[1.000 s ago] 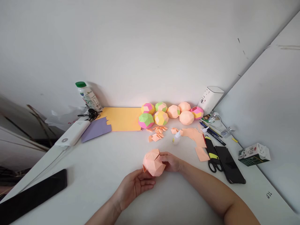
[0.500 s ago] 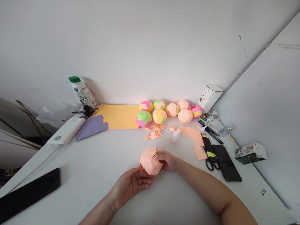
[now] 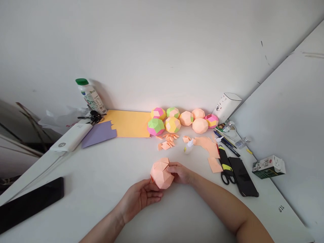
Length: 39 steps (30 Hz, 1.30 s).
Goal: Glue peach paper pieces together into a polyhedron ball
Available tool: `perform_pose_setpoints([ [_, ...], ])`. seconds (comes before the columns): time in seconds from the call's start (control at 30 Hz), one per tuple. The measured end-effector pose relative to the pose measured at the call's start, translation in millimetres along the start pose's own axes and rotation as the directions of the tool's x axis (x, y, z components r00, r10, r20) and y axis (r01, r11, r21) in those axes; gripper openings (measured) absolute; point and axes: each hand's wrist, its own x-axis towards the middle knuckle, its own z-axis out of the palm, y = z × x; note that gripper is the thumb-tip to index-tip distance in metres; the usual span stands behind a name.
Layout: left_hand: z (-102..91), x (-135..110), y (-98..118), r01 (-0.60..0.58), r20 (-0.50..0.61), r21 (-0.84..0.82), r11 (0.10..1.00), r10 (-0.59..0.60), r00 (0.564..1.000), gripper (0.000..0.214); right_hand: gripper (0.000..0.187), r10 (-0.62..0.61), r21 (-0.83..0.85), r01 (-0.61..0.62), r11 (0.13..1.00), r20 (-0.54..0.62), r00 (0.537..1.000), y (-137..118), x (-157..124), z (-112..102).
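Note:
A peach paper ball, built of folded facets and still open at the top, is held just above the white table. My left hand cups it from below with the palm up and fingers curled under it. My right hand grips its right side, thumb and fingers pinched on the edge of a flap. Loose peach folded pieces lie behind the ball, and a small glue bottle lies beside them.
Several finished paper balls line the wall. Peach paper squares, scissors, a black phone, pens and a small carton are at right. Yellow and purple paper, a power bank, keys, a bottle and a dark slab are at left.
The view has shifted slightly, so everything sits a little lower left in frame. Both hands keep the same hold on the peach ball, with only small finger movement.

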Motion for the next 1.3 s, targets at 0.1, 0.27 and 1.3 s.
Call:
perform_pose_setpoints([
  [0.1, -1.2, -3, 0, -0.045, -0.051, 0.158, 0.986, 0.054, 0.997, 0.040, 0.031, 0.006, -0.026, -0.006, 1.000, -0.017, 1.000, 2, 0, -2],
  [0.27, -4.3, -10, 4, -0.362, -0.100, 0.354, 0.863, 0.419, 0.902, 0.052, 0.023, 0.039, -0.082, -0.042, 0.996, -0.045, 0.998, 2, -1, -9],
  [1.3, 4.4, -13, -10, -0.502, 0.253, 0.737, 0.452, 0.504, 0.826, 0.025, 0.022, 0.042, -0.628, -0.059, 0.776, -0.043, 0.998, -39, -32, 42],
])
